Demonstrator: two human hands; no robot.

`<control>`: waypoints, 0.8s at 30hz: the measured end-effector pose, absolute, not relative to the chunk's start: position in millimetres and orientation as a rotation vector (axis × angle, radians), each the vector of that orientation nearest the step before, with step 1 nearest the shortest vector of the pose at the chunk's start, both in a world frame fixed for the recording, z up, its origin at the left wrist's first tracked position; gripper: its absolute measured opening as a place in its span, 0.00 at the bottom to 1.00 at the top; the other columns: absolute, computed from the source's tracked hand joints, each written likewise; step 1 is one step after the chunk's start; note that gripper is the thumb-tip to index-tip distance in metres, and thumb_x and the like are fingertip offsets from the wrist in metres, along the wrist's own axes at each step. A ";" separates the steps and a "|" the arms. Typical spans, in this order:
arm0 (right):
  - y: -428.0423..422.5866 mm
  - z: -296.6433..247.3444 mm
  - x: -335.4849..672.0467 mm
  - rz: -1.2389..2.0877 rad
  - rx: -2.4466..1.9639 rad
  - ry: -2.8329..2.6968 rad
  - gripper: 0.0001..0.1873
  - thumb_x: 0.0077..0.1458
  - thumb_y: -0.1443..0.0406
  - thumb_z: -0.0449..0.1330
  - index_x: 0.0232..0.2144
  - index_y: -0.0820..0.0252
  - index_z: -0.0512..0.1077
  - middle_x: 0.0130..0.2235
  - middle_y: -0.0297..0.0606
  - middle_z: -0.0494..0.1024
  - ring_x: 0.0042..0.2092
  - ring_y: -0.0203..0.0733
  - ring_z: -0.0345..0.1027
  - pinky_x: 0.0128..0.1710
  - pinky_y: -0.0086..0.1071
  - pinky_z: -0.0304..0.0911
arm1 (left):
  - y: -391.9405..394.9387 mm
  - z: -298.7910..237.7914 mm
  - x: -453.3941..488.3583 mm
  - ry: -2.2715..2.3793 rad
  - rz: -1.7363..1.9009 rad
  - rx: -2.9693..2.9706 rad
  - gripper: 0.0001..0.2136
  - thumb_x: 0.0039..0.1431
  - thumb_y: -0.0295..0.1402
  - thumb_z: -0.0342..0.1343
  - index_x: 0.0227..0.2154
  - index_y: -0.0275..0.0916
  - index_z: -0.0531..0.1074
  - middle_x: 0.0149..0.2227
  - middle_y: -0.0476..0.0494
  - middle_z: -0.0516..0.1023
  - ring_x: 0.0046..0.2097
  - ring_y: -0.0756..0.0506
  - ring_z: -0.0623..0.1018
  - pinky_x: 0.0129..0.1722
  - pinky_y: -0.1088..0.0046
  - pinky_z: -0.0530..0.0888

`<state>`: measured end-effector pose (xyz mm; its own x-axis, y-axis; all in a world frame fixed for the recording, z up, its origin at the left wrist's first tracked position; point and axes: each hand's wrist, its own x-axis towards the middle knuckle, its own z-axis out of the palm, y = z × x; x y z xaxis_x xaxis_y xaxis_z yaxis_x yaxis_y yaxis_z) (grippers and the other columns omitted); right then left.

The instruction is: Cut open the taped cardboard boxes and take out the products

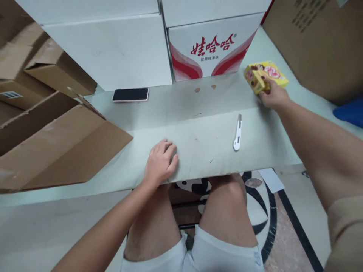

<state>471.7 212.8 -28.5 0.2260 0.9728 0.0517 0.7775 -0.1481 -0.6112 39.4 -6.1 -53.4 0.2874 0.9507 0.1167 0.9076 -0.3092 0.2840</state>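
At the far right of the table, my right hand (273,92) grips the near end of a small yellow box (266,75) with pink and brown printing. Part of that box is hidden behind my fingers. My left hand (161,160) rests palm down near the table's front edge, its fingers loosely bent and slightly apart, holding nothing. Between my hands lies a white utility knife (237,133), its metal tip pointing away from me. A phone (130,95) with a dark screen lies farther back on the left.
White cartons (110,53) are stacked along the back, one with red lettering (213,45). An open cardboard box (62,147) fills the table's left side, with more brown boxes (61,68) behind. A large brown carton (317,45) and a blue item (350,112) stand at right.
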 end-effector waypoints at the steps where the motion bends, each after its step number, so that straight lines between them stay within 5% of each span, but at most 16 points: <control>1: 221.9 -23.8 464.8 0.562 -2.028 -1.586 0.43 0.57 0.69 0.59 0.71 0.66 0.50 0.61 0.63 0.69 0.57 0.47 0.69 0.54 0.42 0.59 | -6.0 -53.3 39.3 1.740 0.384 2.392 0.18 0.66 0.38 0.45 0.51 0.37 0.74 0.55 0.32 0.75 0.64 0.32 0.69 0.61 0.47 0.70; 4: 229.1 -12.3 443.3 0.652 -2.074 -1.631 0.45 0.58 0.71 0.58 0.73 0.63 0.44 0.65 0.61 0.64 0.61 0.45 0.66 0.54 0.37 0.60 | -5.5 -53.4 38.8 1.744 0.379 2.399 0.18 0.66 0.38 0.45 0.51 0.37 0.73 0.55 0.32 0.75 0.64 0.32 0.69 0.61 0.47 0.70; 9: 188.3 -10.4 399.7 0.522 -1.991 -1.777 0.31 0.57 0.74 0.55 0.64 0.69 0.64 0.57 0.54 0.76 0.56 0.45 0.70 0.61 0.42 0.58 | -6.8 -53.1 41.9 1.751 0.374 2.382 0.17 0.66 0.37 0.46 0.51 0.38 0.73 0.55 0.32 0.74 0.65 0.32 0.68 0.62 0.48 0.68; 14: 129.8 9.2 291.8 0.586 -1.627 -2.047 0.17 0.58 0.68 0.56 0.49 0.61 0.75 0.49 0.44 0.80 0.49 0.46 0.74 0.53 0.41 0.69 | -12.3 -51.7 49.0 1.782 0.367 2.357 0.16 0.67 0.37 0.47 0.52 0.38 0.72 0.58 0.35 0.72 0.64 0.34 0.68 0.64 0.51 0.66; 18: 97.6 68.7 151.9 0.682 -1.216 -2.243 0.09 0.60 0.63 0.57 0.42 0.58 0.73 0.47 0.41 0.79 0.50 0.46 0.73 0.56 0.43 0.68 | -17.4 -52.0 49.7 1.787 0.411 2.373 0.15 0.67 0.37 0.48 0.50 0.38 0.73 0.56 0.36 0.73 0.61 0.36 0.70 0.63 0.55 0.67; 22: 106.3 120.2 33.6 0.740 -1.305 -2.129 0.17 0.63 0.59 0.56 0.50 0.63 0.67 0.49 0.41 0.75 0.55 0.48 0.71 0.59 0.47 0.67 | -23.1 -49.8 49.0 1.803 0.469 2.376 0.15 0.66 0.37 0.50 0.50 0.37 0.73 0.54 0.36 0.74 0.57 0.38 0.72 0.60 0.59 0.69; 24: 118.2 126.8 4.7 0.862 -1.332 -2.158 0.11 0.59 0.63 0.61 0.39 0.68 0.71 0.39 0.44 0.76 0.50 0.55 0.75 0.51 0.52 0.72 | -25.2 -49.3 48.5 1.807 0.495 2.382 0.15 0.67 0.37 0.50 0.50 0.37 0.73 0.54 0.36 0.75 0.57 0.38 0.72 0.60 0.60 0.69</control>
<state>4.7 118.2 126.8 -0.4265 0.9027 0.0562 0.6154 0.3352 -0.7134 48.5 -25.2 -49.3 0.2381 0.9525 0.1900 0.9161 -0.2852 0.2817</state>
